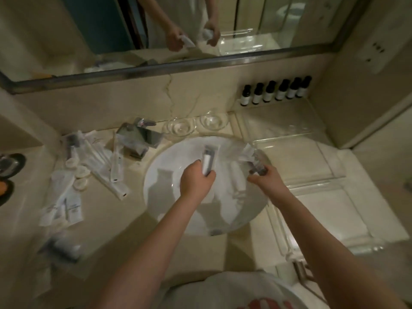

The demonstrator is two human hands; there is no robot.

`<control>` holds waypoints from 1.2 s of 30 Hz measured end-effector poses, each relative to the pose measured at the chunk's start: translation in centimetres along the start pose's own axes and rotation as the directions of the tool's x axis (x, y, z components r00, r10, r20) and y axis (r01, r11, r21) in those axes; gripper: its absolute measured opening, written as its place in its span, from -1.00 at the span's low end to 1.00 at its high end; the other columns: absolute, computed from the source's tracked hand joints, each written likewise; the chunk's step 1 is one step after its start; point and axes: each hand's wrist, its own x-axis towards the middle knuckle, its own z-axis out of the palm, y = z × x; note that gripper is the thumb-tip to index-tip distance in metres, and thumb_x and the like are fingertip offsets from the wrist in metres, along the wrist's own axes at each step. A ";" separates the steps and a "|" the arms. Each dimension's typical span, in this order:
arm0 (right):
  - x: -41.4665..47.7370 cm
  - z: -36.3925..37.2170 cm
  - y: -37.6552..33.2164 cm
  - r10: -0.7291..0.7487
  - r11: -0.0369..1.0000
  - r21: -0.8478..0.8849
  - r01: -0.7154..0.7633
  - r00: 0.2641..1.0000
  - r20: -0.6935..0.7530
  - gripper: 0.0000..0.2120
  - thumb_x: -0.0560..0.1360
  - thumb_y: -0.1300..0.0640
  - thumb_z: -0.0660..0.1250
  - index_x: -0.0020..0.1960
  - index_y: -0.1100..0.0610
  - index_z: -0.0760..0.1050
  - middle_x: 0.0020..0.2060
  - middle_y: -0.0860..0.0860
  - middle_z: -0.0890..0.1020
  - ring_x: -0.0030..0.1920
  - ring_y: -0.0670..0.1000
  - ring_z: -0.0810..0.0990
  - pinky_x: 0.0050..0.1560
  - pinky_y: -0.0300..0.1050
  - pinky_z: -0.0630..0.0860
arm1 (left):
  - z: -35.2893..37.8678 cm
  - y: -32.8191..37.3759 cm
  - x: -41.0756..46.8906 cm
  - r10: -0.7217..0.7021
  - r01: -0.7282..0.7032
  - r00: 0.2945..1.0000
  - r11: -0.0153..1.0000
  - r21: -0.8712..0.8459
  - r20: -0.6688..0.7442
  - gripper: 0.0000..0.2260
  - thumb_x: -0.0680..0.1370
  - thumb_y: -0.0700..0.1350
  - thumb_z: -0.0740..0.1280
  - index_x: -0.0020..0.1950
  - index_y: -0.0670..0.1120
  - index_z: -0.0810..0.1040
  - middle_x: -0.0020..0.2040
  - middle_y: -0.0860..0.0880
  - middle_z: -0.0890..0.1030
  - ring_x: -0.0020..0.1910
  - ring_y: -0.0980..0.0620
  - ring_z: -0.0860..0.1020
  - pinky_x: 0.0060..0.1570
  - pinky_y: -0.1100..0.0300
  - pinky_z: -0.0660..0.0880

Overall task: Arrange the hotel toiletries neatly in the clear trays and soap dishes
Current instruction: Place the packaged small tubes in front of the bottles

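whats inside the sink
A white rolled packet lies in the sink. The left hand, gripping a tube, and right hand, gripping a wrapped bottle, hide what is beneath them.

Both arms are bare and stretched forward. The left forearm [156, 233] enters from the lower middle and the right forearm [323, 233] from the lower right corner, and they lie closer together toward the wrists. The left hand [196, 180] shows its back to the camera. Its fingers are curled round the lower end of a sealed tube packet [209, 159], which stands up out of the fist. The right hand [267, 179] is near the left one but apart from it. Its fingers and thumb pinch a crinkled clear packet [254, 158] from below.
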 end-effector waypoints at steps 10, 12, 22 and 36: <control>5.8 -9.8 1.8 0.030 0.971 -0.231 -0.069 0.985 -0.168 -0.80 0.38 0.27 0.36 -0.03 0.26 0.42 -0.19 0.14 0.55 -0.26 0.12 0.53 -0.33 -0.13 0.40 | 6.1 6.6 1.9 0.100 -0.107 0.982 0.993 0.039 0.161 -0.80 0.48 -0.08 0.34 -0.04 -0.20 0.52 -0.09 -0.18 0.60 -0.09 -0.17 0.58 -0.19 0.10 0.44; 7.8 -10.6 1.6 -0.002 0.917 -0.395 -0.054 0.990 -0.142 -0.80 0.38 0.20 0.39 -0.07 0.30 0.50 -0.23 0.14 0.54 -0.21 0.12 0.51 -0.33 -0.11 0.34 | 6.6 7.4 2.6 0.108 -0.120 0.979 0.991 0.059 0.174 -0.81 0.49 -0.08 0.34 -0.03 -0.21 0.52 -0.08 -0.18 0.60 -0.08 -0.17 0.58 -0.20 0.11 0.42; 12.4 -9.4 0.9 0.199 0.906 -0.402 -0.130 0.971 0.132 -0.48 0.21 0.07 0.35 0.13 0.25 0.46 0.00 0.20 0.60 -0.06 0.16 0.59 -0.18 -0.05 0.53 | 7.3 8.0 5.4 0.083 -0.100 0.989 0.985 0.143 0.120 -0.85 0.47 -0.07 0.34 -0.13 -0.15 0.48 -0.16 -0.15 0.57 -0.10 -0.18 0.57 -0.17 0.08 0.45; 11.2 -8.1 4.6 0.071 0.801 -0.584 -0.133 0.989 -0.129 -0.47 0.43 0.06 0.39 0.31 0.21 0.33 0.14 0.20 0.59 0.15 0.22 0.54 0.05 -0.01 0.47 | 8.0 7.1 6.2 0.055 -0.073 0.990 0.987 0.141 0.130 -0.85 0.45 -0.04 0.35 -0.16 -0.10 0.44 -0.17 -0.13 0.58 -0.14 -0.16 0.58 -0.08 -0.03 0.56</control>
